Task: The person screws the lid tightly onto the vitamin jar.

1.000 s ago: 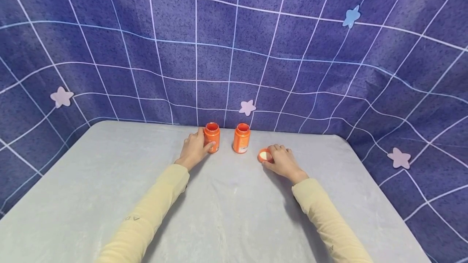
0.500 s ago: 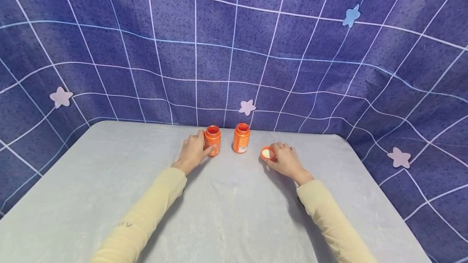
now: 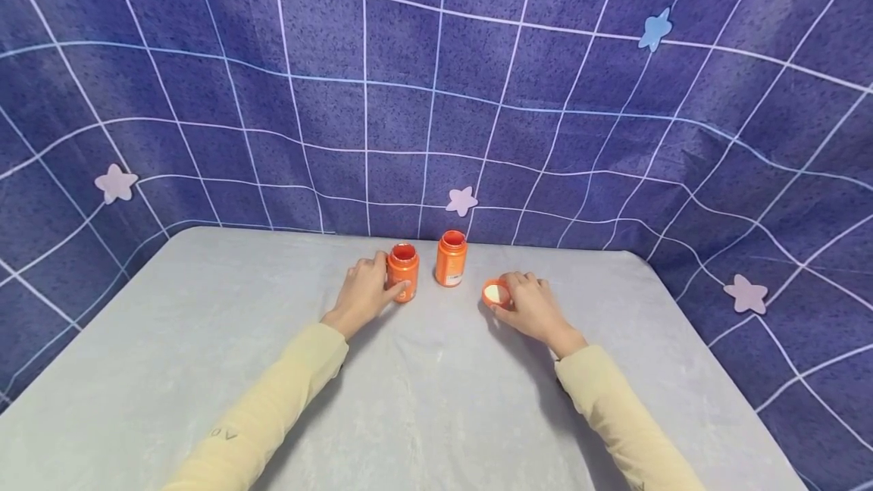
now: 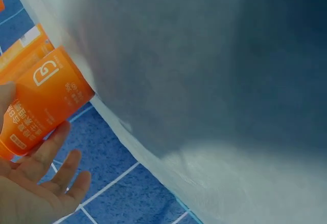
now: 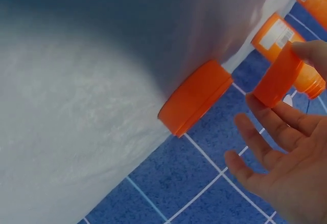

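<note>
1. Your left fingers (image 4: 47,157) clamp an orange cylindrical bottle (image 3: 404,268) (uncapped, upright), left of a second orange bottle (image 3: 451,263).
2. Your right fingers (image 5: 278,125) pinch a round orange cap (image 5: 279,76), right of both bottles.

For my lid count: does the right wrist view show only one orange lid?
No, a second lid rests on the table, apart from the held lid in the right hand.

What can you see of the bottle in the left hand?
The bottle is orange and plastic-looking, with white print and a logo. Its mouth is open, uncapped. The left hand grips it upright, thumb across the front, left of the other bottle. Whether its base touches the table is unclear.
</note>
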`<state>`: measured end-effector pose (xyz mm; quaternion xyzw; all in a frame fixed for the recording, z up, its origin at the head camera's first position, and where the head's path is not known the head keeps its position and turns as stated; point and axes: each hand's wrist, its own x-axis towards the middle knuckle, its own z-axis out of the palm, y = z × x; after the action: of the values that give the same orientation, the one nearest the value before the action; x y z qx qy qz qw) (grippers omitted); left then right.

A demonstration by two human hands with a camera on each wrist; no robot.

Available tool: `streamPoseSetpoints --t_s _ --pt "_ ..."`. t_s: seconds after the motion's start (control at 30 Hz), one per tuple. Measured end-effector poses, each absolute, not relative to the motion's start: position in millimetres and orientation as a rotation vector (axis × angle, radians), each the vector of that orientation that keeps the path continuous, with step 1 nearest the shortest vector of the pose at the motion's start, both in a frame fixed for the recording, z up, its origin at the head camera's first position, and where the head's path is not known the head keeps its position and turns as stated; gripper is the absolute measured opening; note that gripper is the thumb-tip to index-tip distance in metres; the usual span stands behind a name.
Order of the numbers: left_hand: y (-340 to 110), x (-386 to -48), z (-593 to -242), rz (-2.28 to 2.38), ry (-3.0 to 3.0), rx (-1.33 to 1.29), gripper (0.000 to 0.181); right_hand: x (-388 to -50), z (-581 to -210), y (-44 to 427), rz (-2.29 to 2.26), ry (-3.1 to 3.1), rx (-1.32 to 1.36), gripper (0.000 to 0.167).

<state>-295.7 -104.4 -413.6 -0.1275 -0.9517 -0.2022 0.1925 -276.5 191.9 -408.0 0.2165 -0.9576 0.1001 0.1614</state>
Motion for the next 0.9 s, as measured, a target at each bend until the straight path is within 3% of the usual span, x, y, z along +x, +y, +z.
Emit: streamPoseSetpoints --t_s 0.9 --pt "-92.0 -265.8 -414.3 -0.602 -2.694 -0.409 0.049 -254.6 -394.6 168.7 0.315 -2.627 0.72 0.048"
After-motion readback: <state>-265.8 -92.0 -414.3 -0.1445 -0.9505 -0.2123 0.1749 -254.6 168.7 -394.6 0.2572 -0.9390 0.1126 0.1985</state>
